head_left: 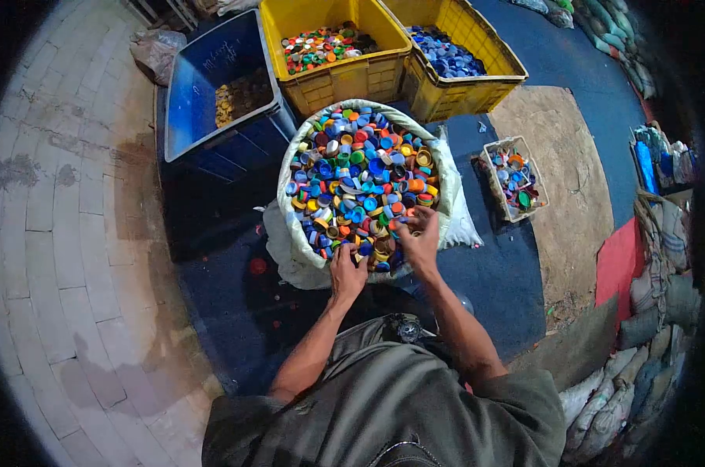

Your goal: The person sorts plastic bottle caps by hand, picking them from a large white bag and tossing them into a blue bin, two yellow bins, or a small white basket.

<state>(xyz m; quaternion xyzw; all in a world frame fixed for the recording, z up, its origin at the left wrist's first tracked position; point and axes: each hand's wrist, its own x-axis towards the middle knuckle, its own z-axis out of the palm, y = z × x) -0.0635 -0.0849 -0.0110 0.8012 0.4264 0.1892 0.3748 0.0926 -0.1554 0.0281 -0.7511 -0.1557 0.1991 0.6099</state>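
A large round container lined with a pale sack stands in front of me, heaped with plastic bottle caps of many colours. My right hand is over the near right part of the heap, its fingers curled, with an orange bottle cap at the fingertips. My left hand rests at the near edge of the heap, fingers bent down among the caps. Whatever lies between the left fingertips is too small to make out.
Behind the heap stand a blue bin with yellow and brown caps, a yellow crate with mixed caps and another yellow crate with blue caps. A small white basket of caps sits at right. Filled sacks line the right side.
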